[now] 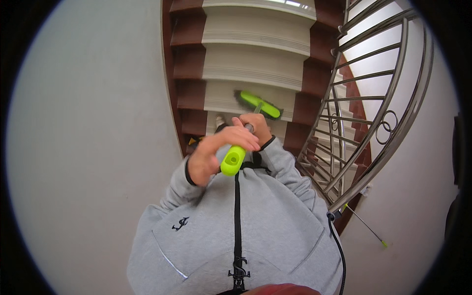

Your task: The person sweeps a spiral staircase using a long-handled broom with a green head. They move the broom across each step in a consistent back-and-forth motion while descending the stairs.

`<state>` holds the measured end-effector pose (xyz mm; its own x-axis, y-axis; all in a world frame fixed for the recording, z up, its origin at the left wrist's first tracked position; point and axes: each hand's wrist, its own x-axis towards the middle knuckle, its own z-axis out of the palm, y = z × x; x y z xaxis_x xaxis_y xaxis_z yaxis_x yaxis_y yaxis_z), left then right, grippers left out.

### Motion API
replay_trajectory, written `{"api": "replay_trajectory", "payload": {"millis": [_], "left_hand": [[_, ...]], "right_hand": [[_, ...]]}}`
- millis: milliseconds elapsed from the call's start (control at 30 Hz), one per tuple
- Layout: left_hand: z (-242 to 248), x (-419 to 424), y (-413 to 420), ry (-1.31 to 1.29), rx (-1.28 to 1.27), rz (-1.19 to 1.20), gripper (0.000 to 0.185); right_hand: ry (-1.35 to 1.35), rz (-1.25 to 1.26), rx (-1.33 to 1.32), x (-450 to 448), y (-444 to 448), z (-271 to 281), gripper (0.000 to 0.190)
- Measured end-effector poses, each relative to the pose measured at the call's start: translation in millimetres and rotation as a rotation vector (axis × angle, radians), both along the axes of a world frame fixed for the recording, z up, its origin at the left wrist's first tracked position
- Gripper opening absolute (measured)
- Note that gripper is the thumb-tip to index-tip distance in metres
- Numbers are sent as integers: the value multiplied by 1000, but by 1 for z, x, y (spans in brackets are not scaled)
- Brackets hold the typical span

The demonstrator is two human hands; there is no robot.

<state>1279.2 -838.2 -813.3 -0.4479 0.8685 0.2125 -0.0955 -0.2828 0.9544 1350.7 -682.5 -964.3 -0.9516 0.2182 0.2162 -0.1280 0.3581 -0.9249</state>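
Note:
A broom with a lime-green head and dark bristles rests on a stair tread in front of me, its head slightly blurred. The pole rises steeply towards my chest and ends in a lime-green grip with a hole in its end. My right hand is closed around the pole below the grip. Higher up, my left hand lies over the handle, its fingers across the pole just above the right hand's wrist in the picture; motion blurs it. The undersides of its fingers are hidden.
Stairs with pale middles and dark red sides run ahead. A plain wall borders the left, a steel railing the right. A thin pole with green ends is beyond the railing. One shoe shows below my hands.

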Motion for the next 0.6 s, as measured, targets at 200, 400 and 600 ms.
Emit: {"api": "replay_trajectory", "payload": {"millis": [200, 400, 600], "left_hand": [[10, -39, -27, 185, 164, -10, 56], [-4, -102, -102, 6, 360, 34, 66], [-22, -171, -167, -41, 448, 6, 64]], "right_hand": [[42, -330, 120, -35, -62, -16, 35], [-181, 11, 183, -84, -115, -40, 42], [-360, 274, 233, -144, -154, -80, 31]]}}
